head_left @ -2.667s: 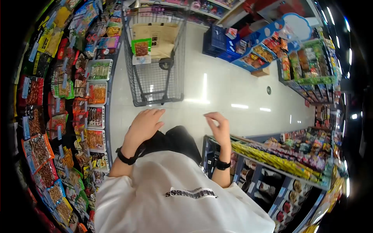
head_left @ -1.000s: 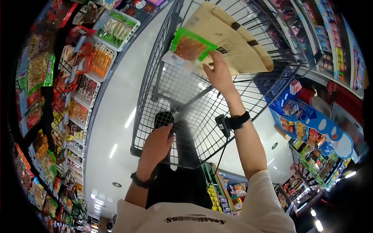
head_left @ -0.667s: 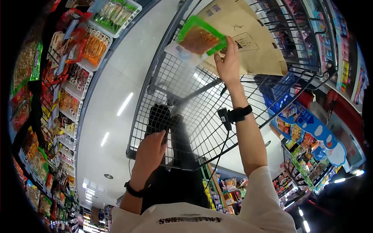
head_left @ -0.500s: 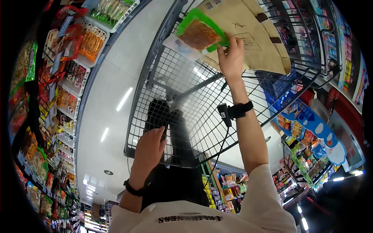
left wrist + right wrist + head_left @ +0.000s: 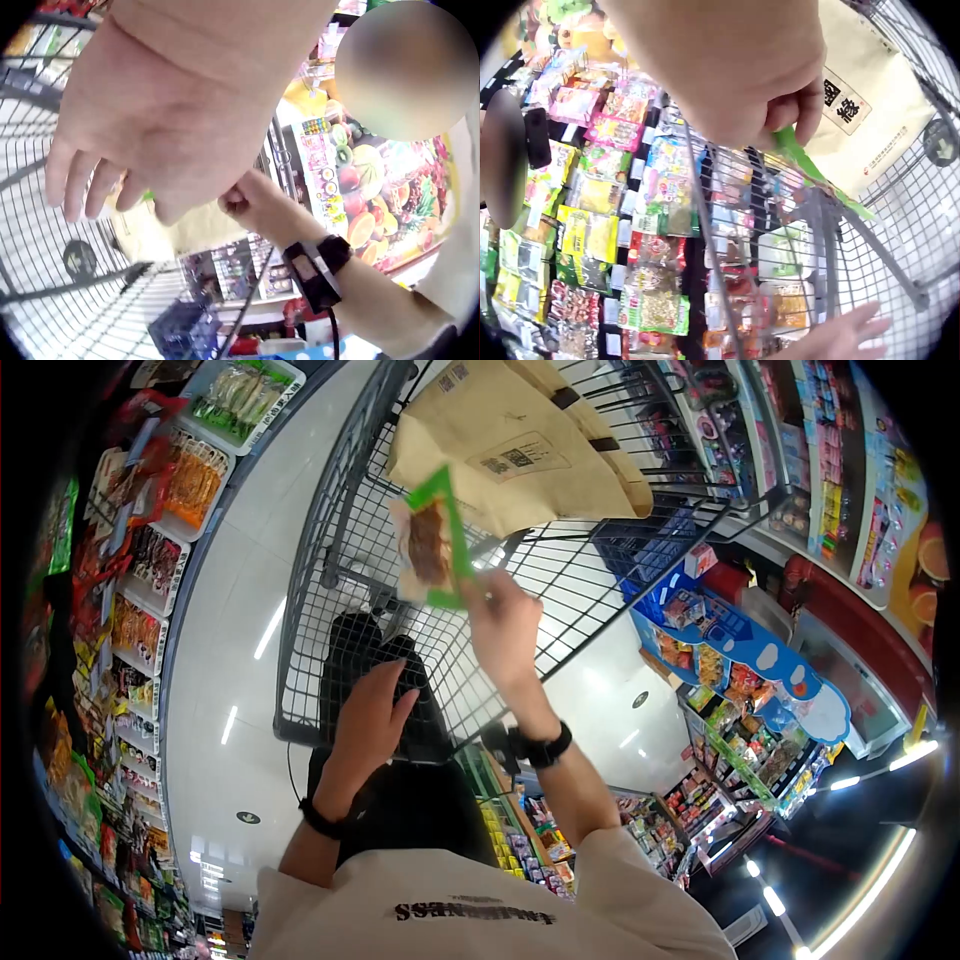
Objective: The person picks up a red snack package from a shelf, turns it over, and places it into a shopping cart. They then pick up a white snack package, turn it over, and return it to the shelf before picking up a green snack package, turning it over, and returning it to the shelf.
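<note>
My right hand (image 5: 503,622) pinches the edge of a green-bordered snack packet (image 5: 432,545) with reddish-brown contents, holding it up over the shopping cart (image 5: 345,575). Seen from the right wrist, the packet (image 5: 814,169) is nearly edge-on below the curled fingers. My left hand (image 5: 372,712) hovers at the cart's near end, holding nothing, its fingers extended. In the left wrist view that same hand (image 5: 161,124) spreads above the wire mesh. A large brown paper bag (image 5: 515,455) lies in the cart beyond the packet.
Shelves of bagged snacks (image 5: 656,277) and trays of packets (image 5: 190,480) line the left side. Blue crates (image 5: 655,550) and a blue cloud-edged display (image 5: 750,660) stand to the right. A pale tiled floor (image 5: 240,630) runs along the cart's left.
My right hand has gripped the packet, lifted it off the paper bag and drawn it nearer, turning it upright. The cart came closer earlier. My left hand stays near the cart's end.
</note>
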